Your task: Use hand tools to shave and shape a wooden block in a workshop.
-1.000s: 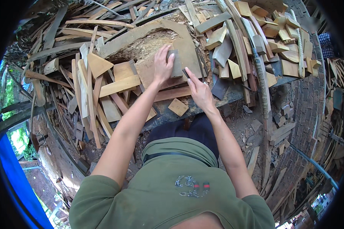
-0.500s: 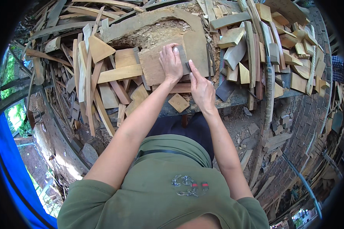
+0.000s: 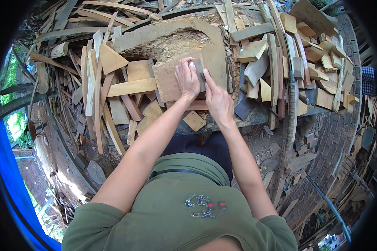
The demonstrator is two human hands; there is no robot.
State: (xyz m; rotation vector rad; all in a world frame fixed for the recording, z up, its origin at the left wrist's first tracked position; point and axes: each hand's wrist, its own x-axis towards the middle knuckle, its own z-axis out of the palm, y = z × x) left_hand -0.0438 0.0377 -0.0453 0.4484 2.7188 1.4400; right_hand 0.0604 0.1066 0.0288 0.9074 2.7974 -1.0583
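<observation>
A broad brown wooden board (image 3: 166, 77) lies on the workbench in front of me. On it is a smaller grey-brown wood piece (image 3: 199, 69), which my left hand (image 3: 187, 79) holds down, thumb along its top. My right hand (image 3: 219, 102) is at the piece's right edge, with the index finger stretched along it and the other fingers curled in. Something small and dark seems to be under that fingertip; its kind is not clear.
Wood offcuts are piled on both sides, including a pale angled block (image 3: 112, 58) and a light wedge (image 3: 253, 51). A small tan block (image 3: 194, 121) lies at the bench's near edge. An upright pole (image 3: 292, 90) stands to the right, beside brick paving (image 3: 331, 142).
My right hand has shifted slightly, its index fingertip now farther up along the grey-brown piece's edge. The left hand stays on the piece. The whole view has moved a little.
</observation>
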